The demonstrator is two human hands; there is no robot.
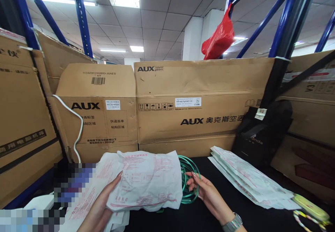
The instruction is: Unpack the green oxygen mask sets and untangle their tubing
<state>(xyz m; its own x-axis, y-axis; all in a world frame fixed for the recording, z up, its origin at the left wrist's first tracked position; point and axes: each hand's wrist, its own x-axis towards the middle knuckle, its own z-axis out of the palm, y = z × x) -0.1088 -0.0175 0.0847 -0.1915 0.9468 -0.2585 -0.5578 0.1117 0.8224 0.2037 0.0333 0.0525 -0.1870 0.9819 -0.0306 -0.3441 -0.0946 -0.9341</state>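
Observation:
My left hand [108, 190] is closed on the left side of a white paper pouch [149, 181] with red print, thumb on top. From the pouch's right end comes a coil of clear green tubing [190, 162]. My right hand [200, 186] has its fingers closed round the loops of this coil, close to the pouch's edge. The rest of the coil is hidden inside the pouch. Beneath and left of my left hand lie more white printed pouches [90, 185].
A stack of white pouches [248, 179] lies at the right, beside a yellow-green object [311, 205] with a beaded strap. A black bag [251, 137] leans behind it. Cardboard boxes [204, 88] wall the black table. A white cable [70, 111] hangs at left.

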